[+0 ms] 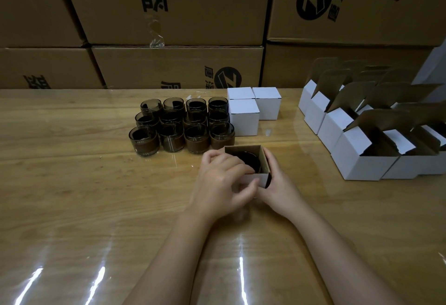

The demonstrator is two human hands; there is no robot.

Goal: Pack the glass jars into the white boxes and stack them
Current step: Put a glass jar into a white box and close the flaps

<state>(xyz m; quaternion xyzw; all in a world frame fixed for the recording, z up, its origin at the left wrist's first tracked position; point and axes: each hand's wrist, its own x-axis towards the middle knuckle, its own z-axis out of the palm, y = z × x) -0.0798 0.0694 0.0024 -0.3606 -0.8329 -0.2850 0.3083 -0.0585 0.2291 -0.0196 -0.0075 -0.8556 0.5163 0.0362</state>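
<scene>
A small white box (261, 160) with a brown inside stands open at the table's middle, a dark glass jar (249, 160) sitting in it. My left hand (222, 181) curls over the box's near left edge, thumb on its front. My right hand (277, 181) grips the box's right side. Just behind, several dark glass jars (181, 126) stand in rows. Three closed white boxes (253, 109) sit to the right of the jars.
Several open white boxes (362, 136) with raised flaps stand in rows at the right. Large brown cartons (169, 15) are stacked as a wall behind the wooden table (72, 184), which has a glossy clear cover.
</scene>
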